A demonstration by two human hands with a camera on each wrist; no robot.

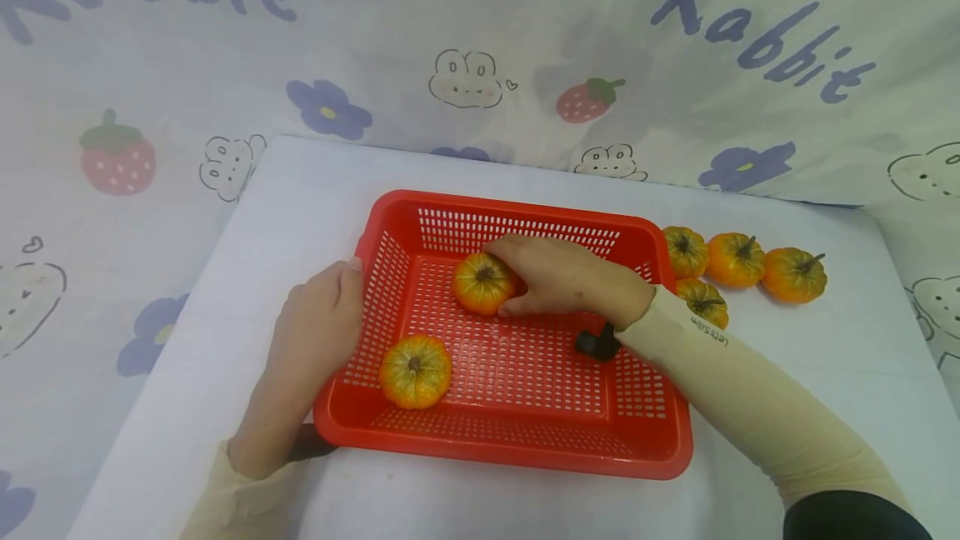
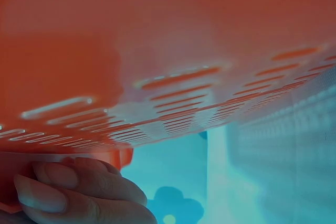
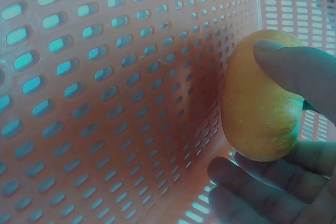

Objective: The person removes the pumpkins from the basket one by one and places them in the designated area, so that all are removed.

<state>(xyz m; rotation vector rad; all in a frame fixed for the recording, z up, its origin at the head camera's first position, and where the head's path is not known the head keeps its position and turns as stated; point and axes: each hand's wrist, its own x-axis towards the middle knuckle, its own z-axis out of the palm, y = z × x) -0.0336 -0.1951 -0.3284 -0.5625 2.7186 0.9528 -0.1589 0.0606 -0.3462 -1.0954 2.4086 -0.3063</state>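
Note:
A red plastic basket (image 1: 517, 373) with slotted walls sits in front of me. My left hand (image 1: 321, 319) grips its left rim, and the curled fingers (image 2: 79, 187) show under the rim in the left wrist view. Inside the basket, my right hand (image 1: 555, 273) holds a small orange pumpkin (image 1: 483, 283) near the back wall. The right wrist view has the thumb on one side of this pumpkin (image 3: 262, 98) and fingers on the other. Another small pumpkin (image 1: 416, 372) lies in the front left corner of the basket, apart from both hands.
Outside the basket's right side are several more small pumpkins, among them one in the middle (image 1: 737, 260) and one farthest right (image 1: 793, 276). They lie on a white tabletop (image 1: 847, 373). A patterned cloth (image 1: 525, 15) hangs behind. A black strap piece (image 1: 597, 344) shows below the right wrist.

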